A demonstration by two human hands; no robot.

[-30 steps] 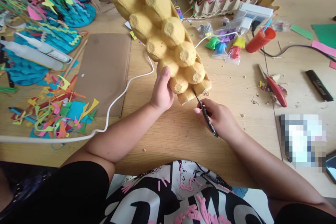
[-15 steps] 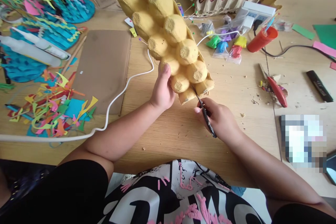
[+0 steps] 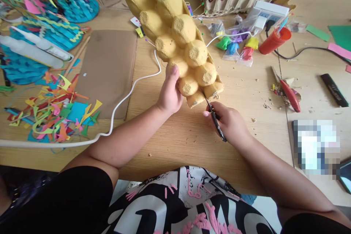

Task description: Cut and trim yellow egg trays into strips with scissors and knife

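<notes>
A yellow egg carton [image 3: 183, 29], bumpy side up, slants over the table from the top of the head view toward me. My left hand [image 3: 170, 89] is closed on its left edge near the lower end, thumb on top of a cup and the other fingers hidden underneath. In my right hand [image 3: 229, 120] is a pair of scissors [image 3: 215, 122] with dark handles. Their blades reach into the carton's near end, between the last two cups. The blade tips are hidden by the cardboard.
Paper scraps [image 3: 60, 117] and a brown cardboard sheet [image 3: 106, 76] lie on the left, with a white cable [image 3: 123, 98] crossing there. At right are a red-handled cutter [image 3: 290, 95], a black marker [image 3: 333, 90], an orange cup [image 3: 275, 40] and a power strip [image 3: 270, 10]. More egg cartons [image 3: 241, 2] are stacked behind.
Almost nothing differs. The hands, carton and scissors hold nearly the same place, with only a very slight shift of the whole view.
</notes>
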